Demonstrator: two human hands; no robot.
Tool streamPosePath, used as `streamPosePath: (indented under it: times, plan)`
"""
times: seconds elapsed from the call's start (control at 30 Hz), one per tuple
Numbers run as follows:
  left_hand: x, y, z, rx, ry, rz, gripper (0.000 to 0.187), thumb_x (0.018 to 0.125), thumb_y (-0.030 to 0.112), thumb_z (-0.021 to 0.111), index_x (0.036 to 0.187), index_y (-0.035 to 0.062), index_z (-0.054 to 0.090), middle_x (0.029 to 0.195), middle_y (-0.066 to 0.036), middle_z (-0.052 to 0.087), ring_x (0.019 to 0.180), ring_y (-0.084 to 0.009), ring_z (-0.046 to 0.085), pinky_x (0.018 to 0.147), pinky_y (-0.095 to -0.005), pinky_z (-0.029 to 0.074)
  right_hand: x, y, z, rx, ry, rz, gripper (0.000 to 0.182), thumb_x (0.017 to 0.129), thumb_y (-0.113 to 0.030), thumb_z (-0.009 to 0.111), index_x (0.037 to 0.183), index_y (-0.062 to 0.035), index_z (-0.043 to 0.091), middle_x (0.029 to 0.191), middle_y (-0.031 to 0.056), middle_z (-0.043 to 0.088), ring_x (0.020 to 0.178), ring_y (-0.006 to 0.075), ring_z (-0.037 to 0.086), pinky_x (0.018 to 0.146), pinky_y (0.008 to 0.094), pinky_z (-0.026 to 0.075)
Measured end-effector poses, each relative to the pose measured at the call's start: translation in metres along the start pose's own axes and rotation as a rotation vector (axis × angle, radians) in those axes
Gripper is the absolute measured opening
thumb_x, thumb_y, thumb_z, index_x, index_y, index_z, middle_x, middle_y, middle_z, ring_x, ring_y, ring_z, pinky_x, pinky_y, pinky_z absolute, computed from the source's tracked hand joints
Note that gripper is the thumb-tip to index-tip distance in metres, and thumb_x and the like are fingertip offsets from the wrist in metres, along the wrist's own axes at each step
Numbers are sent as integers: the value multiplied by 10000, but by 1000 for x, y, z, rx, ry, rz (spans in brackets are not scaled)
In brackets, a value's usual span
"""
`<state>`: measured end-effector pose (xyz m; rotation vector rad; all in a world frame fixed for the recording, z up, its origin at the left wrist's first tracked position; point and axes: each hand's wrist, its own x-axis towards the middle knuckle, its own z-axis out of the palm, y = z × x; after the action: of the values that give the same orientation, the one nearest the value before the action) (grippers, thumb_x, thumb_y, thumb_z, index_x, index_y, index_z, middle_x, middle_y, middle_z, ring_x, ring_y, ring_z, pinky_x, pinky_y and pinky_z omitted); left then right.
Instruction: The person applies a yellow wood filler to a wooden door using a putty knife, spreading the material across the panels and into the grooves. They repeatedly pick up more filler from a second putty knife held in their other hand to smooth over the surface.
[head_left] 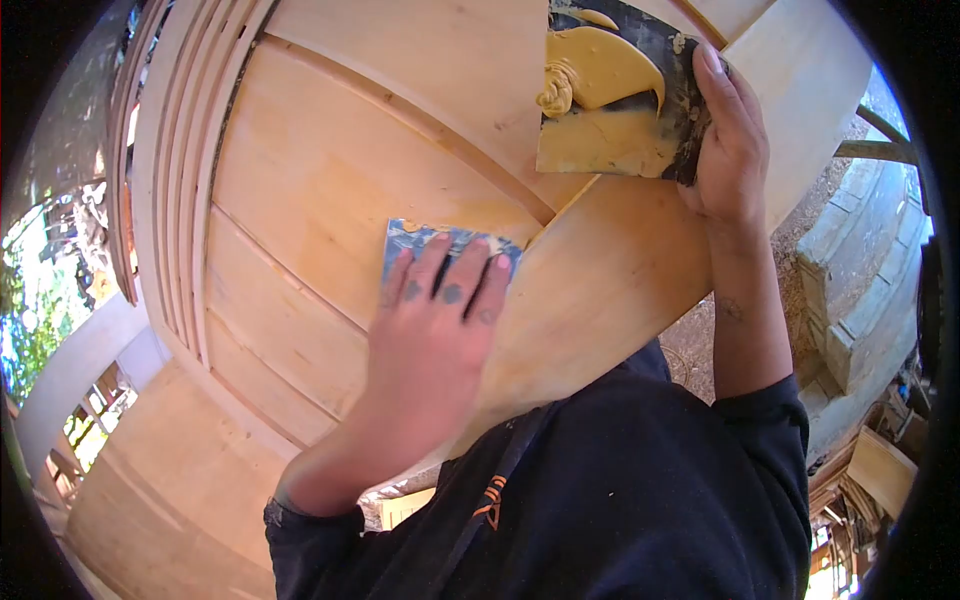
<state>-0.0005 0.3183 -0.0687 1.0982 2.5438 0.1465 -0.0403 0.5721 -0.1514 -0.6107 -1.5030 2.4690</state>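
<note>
The left hand [425, 340] presses a blue scraper card [450, 243] flat against the pale wooden door panel [330, 190], fingers [462, 280] spread across its back, so its edge bears on the diagonal groove. The right hand [730, 140] clamps a dark board [610, 90] by its edge, held level above, keeping the tan wood filler [600, 70] within reach.
</note>
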Motion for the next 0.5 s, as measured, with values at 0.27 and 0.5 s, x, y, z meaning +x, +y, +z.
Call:
streamPosePath:
  times: [0.27,0.5]
  plan:
    - [9,-32,19,2,226,-136,413,781,82,525,1190,45,567,1220,-125,540,1143,-345,492,976,-510,373,1,-2,-2,-6,2,23,375,954,-272,468,1131,55,517,1000,102,624,878,162,628,780,294,521]
    - [-12,-19,6,-40,25,70,403,776,102,531,1173,57,582,1233,-119,541,1173,-342,482,985,-527,361,-2,-7,9,12,6,51,338,934,-291,508,1048,19,582,931,62,632,819,122,595,759,261,482]
